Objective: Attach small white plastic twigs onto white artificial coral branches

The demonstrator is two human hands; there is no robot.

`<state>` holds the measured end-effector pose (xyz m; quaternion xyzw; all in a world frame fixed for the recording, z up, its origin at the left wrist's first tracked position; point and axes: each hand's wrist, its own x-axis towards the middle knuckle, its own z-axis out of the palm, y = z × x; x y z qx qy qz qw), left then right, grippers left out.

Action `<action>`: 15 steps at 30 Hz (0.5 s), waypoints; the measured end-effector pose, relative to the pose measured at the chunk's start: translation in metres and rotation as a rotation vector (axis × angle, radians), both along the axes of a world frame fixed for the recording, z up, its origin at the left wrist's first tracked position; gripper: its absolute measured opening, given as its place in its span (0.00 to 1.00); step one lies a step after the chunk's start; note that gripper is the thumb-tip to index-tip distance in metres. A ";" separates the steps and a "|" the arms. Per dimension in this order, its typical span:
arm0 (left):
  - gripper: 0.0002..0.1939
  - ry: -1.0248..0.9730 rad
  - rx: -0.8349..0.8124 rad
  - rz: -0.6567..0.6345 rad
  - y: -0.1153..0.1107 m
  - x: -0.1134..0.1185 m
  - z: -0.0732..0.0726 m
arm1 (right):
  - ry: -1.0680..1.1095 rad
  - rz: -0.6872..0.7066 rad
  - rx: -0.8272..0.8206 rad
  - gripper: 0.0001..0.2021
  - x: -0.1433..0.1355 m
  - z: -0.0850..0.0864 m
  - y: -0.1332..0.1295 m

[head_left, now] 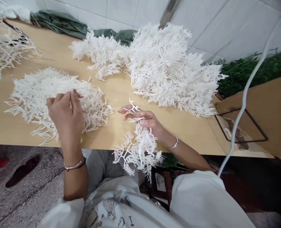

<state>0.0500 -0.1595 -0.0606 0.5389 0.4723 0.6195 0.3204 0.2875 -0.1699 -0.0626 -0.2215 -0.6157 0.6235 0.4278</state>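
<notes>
My left hand (65, 114) is over a loose pile of thin white plastic sprigs (47, 84), its fingers pinched together. Whatever is between those fingertips is hidden or too small to make out. To the right, my right hand (152, 123) grips white branched plastic foliage (144, 144), with the thumb pressed against it. The bunch hangs down below the hand past the table edge. A bare forked stem (133, 109) sticks up between the fingers, and a few thin leaves lie across them.
A big heap of white plastic foliage (169, 69) stands against the tiled wall. Open white branching stems (4, 47) lie far left. A dark green cloth (59, 22) runs behind. At right are a cardboard box (273, 107), green plastic foliage (245, 72) and a hanging white cable (244, 95).
</notes>
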 end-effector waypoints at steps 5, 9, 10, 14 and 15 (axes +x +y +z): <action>0.08 0.109 0.047 0.211 0.003 -0.007 0.000 | -0.009 0.015 0.054 0.08 0.001 0.000 0.001; 0.07 0.239 0.178 0.345 -0.009 0.011 0.000 | -0.058 0.030 0.106 0.07 0.001 -0.002 0.000; 0.07 0.241 0.182 0.238 -0.017 0.021 0.000 | -0.085 0.029 0.125 0.09 0.000 -0.001 -0.002; 0.08 0.200 0.045 -0.273 -0.048 0.058 -0.002 | -0.262 -0.050 0.230 0.10 -0.006 0.004 -0.012; 0.09 0.129 -0.012 -0.344 -0.052 0.063 -0.005 | -0.306 -0.070 0.251 0.10 -0.007 0.006 -0.014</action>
